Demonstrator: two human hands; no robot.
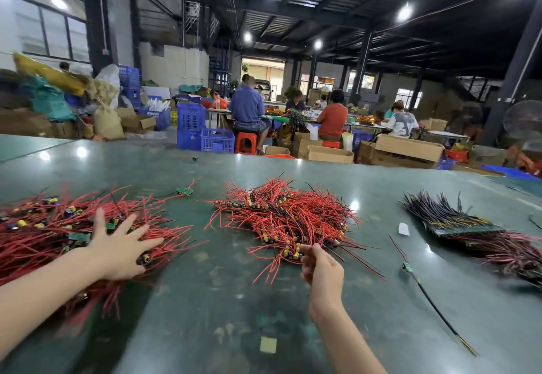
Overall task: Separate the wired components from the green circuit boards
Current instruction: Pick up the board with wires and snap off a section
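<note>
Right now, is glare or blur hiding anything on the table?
Head view: ceiling lamps glare in spots on the green table, none over the piles; the left hand and the left red-wire pile are motion-smeared; the middle pile is sharp; wide-angle lens bends edges.

Head-worn, forward-down, close over table [223, 300]

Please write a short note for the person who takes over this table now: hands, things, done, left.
Left hand: fingers spread, resting on the left heap of red-wired parts.
Right hand: fingers curled at the near edge of the middle heap of red wires with yellow capacitors.
Stack of green circuit boards with dark wires lies at the right.
Done: apparently the heaps. Left: that stack, it seems.
</note>
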